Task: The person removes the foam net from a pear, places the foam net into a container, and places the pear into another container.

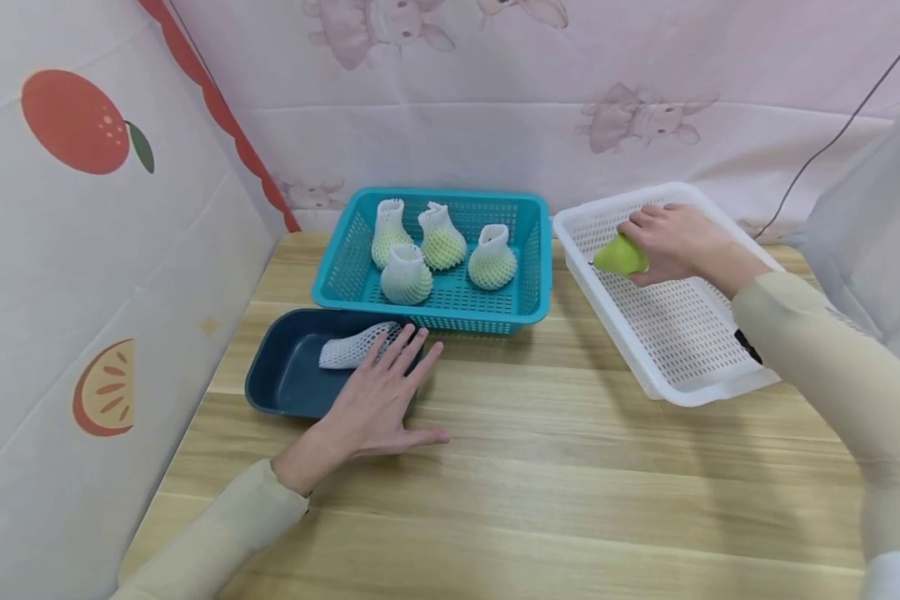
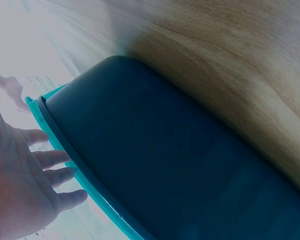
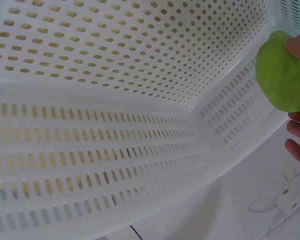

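My right hand (image 1: pixel 671 242) grips a green pear (image 1: pixel 619 255) over the far part of the white basket (image 1: pixel 648 379). In the right wrist view the pear (image 3: pixel 282 75) is held near the basket's end wall, with thumb and fingers around it. My left hand (image 1: pixel 375 400) has its fingers spread above the right end of the dark blue tub (image 1: pixel 288 375). Inside that tub lies a white foam net sleeve (image 1: pixel 348 348), partly hidden by the fingers. The left wrist view shows the hand (image 2: pixel 25 180) beside the tub's rim, holding nothing.
A teal basket (image 1: pixel 465 315) behind the tub contains several pears in foam nets, one of them a netted pear (image 1: pixel 492 258) at the right. The wooden table (image 1: pixel 570 492) extends in front. Printed cloth walls (image 1: pixel 495 150) stand behind and at the sides.
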`<state>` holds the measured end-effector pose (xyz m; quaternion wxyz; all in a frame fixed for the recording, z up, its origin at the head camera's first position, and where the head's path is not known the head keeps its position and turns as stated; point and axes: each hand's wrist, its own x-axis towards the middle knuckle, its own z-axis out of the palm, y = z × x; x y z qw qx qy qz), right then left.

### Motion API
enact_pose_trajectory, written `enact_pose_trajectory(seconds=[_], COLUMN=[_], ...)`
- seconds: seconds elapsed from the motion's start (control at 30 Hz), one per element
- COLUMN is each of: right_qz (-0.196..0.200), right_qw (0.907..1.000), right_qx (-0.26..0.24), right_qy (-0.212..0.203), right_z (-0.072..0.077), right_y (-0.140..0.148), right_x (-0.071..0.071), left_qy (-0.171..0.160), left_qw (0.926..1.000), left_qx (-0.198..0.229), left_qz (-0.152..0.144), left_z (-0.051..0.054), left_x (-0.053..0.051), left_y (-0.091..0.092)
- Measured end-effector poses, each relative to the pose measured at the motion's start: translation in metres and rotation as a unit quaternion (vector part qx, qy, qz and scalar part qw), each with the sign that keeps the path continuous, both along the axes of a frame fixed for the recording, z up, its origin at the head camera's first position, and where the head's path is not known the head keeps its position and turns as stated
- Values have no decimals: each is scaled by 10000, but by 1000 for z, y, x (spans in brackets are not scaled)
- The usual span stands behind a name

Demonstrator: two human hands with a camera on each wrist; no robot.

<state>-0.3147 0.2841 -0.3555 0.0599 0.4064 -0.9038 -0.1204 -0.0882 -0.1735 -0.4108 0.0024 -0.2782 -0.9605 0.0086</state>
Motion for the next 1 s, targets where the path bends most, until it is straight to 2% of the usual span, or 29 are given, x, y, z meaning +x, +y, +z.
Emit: enact_pose_trajectory(seconds=[0.3, 0.57, 0.77, 1.0], right_qz=[-237, -319, -368, -501], right_qw=[9988, 9981, 9980, 9965], right_qx=[348, 401, 373, 471], right_qy=[-240, -350, -352, -481], right_z=[-10, -23, -24, -23], right_y=[-8, -8, -7, -6], right_x=[-7, -10, -9, -9], left_qy=[-3, -53, 48, 12], left_qw=[10000, 10000, 10000, 10000], left_qx=[-5, 49, -36, -74], left_qz=[-8, -20, -51, -40], left_z=[0, 0, 1, 2], left_x=[-1, -1, -1, 0], left_y=[1, 1, 1, 1])
